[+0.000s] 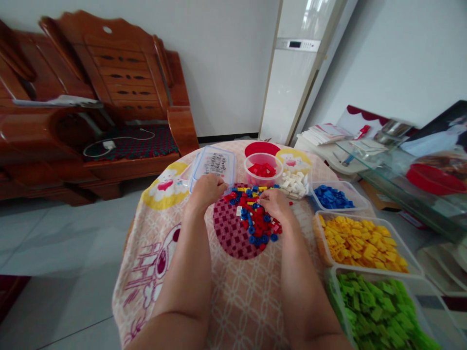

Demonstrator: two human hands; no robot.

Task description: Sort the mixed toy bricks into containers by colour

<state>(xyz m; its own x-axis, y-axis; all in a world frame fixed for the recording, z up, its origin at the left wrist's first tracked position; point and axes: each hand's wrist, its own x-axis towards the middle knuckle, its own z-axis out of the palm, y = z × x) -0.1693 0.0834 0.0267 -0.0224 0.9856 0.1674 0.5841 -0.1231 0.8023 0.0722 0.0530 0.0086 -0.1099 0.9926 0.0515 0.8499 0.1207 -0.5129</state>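
A mixed heap of small red, blue, white and yellow bricks lies on the cloth-covered table. My right hand rests on the heap's far right side, fingers bent down among the bricks. My left hand is curled at the heap's left edge, beside a clear container lid. Whether either hand pinches a brick is hidden. Just beyond the heap stands a round clear tub of red bricks, with loose white bricks to its right.
Along the right side sit clear boxes of blue bricks, yellow bricks and green bricks. A red lid lies behind the tub. A wooden bench stands left, a glass table right.
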